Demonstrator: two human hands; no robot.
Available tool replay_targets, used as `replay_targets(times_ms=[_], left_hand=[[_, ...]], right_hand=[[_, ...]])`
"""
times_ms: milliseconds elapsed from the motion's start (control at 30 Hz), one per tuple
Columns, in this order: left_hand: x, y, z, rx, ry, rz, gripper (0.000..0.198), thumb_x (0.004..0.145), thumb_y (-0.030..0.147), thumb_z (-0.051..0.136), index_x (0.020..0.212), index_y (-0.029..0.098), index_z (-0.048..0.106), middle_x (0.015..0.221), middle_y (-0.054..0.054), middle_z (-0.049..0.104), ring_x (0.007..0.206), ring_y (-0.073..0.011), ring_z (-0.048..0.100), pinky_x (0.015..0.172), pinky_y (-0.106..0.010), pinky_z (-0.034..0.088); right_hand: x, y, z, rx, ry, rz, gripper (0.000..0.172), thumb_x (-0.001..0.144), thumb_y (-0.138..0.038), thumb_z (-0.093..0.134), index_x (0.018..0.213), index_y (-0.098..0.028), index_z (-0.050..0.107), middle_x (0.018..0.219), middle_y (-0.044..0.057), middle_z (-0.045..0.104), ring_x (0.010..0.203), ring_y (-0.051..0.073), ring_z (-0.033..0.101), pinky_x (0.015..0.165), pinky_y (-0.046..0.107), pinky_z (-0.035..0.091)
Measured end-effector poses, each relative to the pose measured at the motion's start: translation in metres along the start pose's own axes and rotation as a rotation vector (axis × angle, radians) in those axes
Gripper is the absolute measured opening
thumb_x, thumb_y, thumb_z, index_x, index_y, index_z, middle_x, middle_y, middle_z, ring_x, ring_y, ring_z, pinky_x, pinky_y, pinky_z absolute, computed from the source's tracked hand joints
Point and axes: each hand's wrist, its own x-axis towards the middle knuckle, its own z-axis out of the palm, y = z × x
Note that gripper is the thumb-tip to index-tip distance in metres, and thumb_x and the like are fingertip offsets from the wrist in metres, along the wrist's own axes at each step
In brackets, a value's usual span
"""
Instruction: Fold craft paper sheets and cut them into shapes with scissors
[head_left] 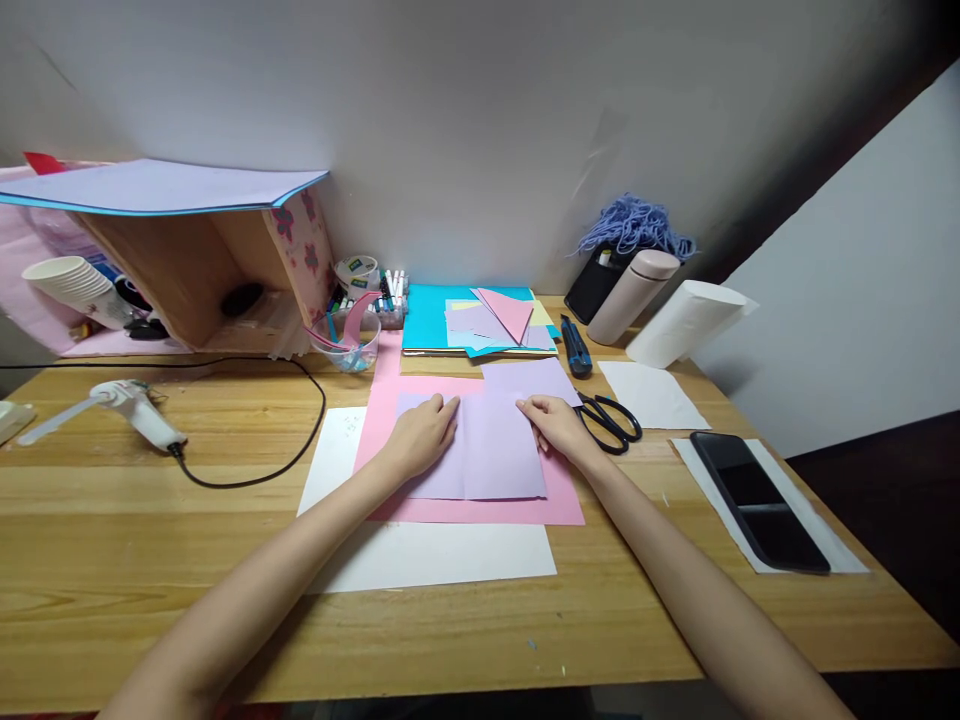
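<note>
A creased lavender sheet (pixel 499 460) lies on a larger pink sheet (pixel 562 508), with white paper (pixel 450 555) beneath. On the left part of the lavender sheet rests my left hand (pixel 425 435), palm down, its index finger stretched toward the crease. My right hand (pixel 553 425) pinches the sheet's right edge between thumb and index finger. Another lavender piece (pixel 529 378) sits just behind, partly under the first. Black-handled scissors (pixel 611 422) lie right of my right hand, their blades hidden.
A glue gun (pixel 146 415) and its cord are at the left, below an open box (pixel 202 270). Behind are a cup of scraps (pixel 349 345), stacked papers (pixel 427 318) and a cutter (pixel 575 347). At the right are a bottle (pixel 634 295), tissue roll (pixel 686 325) and phone (pixel 757 500).
</note>
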Motion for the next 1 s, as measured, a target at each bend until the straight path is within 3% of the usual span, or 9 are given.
replay_targets(times_ms=[400,700,900,1000], left_hand=[[0.007,0.003,0.007,0.075,-0.043,-0.020,0.044,0.090,0.026,0.024,0.132,0.017,0.036,0.101,-0.012,0.054,0.082,-0.0214,0.056,0.064,-0.031,0.043],[0.007,0.006,0.006,0.132,-0.047,-0.020,0.044,0.090,0.025,0.026,0.131,0.016,0.036,0.101,-0.012,0.054,0.080,-0.0216,0.057,0.060,-0.030,0.042],[0.005,0.005,0.003,0.122,-0.020,-0.026,0.043,0.090,0.025,0.025,0.131,0.018,0.037,0.097,-0.010,0.054,0.076,-0.0198,0.057,0.060,-0.029,0.042],[0.001,0.003,0.002,0.077,0.041,-0.051,0.042,0.090,0.026,0.025,0.127,0.016,0.041,0.095,-0.010,0.055,0.078,-0.0196,0.058,0.064,-0.030,0.044]], right_hand=[[-0.007,-0.001,-0.005,0.042,-0.098,0.096,0.036,0.077,-0.043,0.051,0.052,-0.019,0.042,0.033,-0.002,0.049,0.024,0.007,0.041,0.027,0.017,0.027],[-0.017,0.000,-0.001,0.067,-0.050,0.093,0.035,0.077,-0.042,0.051,0.052,-0.018,0.044,0.036,-0.002,0.050,0.030,0.011,0.049,0.029,0.018,0.034],[-0.022,-0.006,-0.004,0.086,-0.114,0.060,0.034,0.072,-0.046,0.057,0.058,-0.018,0.046,0.047,-0.003,0.052,0.042,0.011,0.052,0.043,0.021,0.042],[-0.018,-0.005,-0.003,0.095,-0.079,0.013,0.036,0.068,-0.048,0.061,0.058,-0.017,0.045,0.051,-0.004,0.049,0.047,0.010,0.047,0.045,0.021,0.038]])
